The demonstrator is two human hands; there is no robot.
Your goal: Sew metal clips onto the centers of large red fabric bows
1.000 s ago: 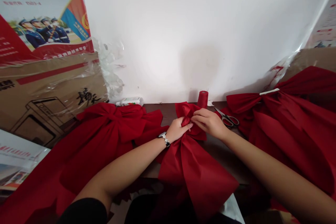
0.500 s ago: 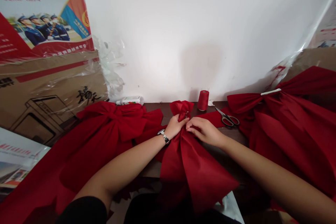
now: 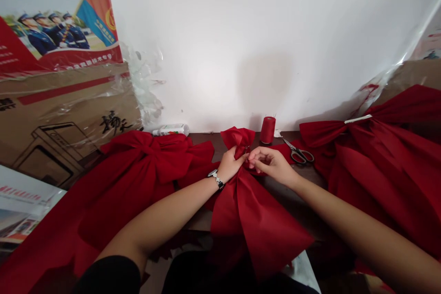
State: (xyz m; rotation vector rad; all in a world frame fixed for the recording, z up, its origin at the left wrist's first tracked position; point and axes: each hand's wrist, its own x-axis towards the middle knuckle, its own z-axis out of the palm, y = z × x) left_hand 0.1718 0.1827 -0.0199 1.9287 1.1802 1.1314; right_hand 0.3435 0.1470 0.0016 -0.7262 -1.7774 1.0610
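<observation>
Fabric gathered into a large matte red bow (image 3: 257,211) lies on a dark wooden table (image 3: 203,140), its small upper loops rising above broad, softly creased tails that spread toward the person's body. The person's left hand (image 3: 230,164), with a silver link watch (image 3: 216,180) on the wrist, is curled closed, its fingers gripping the bow at the pinched waist. The right hand (image 3: 270,164) is half closed, with thumb and forefinger pinched together against the same gather; whatever those fingertips may hold is too small to tell. Both forearms reach inward from the lower corners, the hands almost meeting. Just behind the bow stand a tall spool of red thread (image 3: 268,130) and, to its right, a pair of steel scissors with dark handles (image 3: 299,155) lying flat on the wood. A white plastic tube (image 3: 170,129) lies on its side against the wall. Two more big red bows flank the work, one at left (image 3: 138,161) and one at right (image 3: 374,156), the latter with a white strip (image 3: 356,119) at its waist. Behind the left bow lean a cardboard carton in clear plastic film (image 3: 69,101) and a printed poster of uniformed figures (image 3: 58,18), before a white wall (image 3: 262,41).
</observation>
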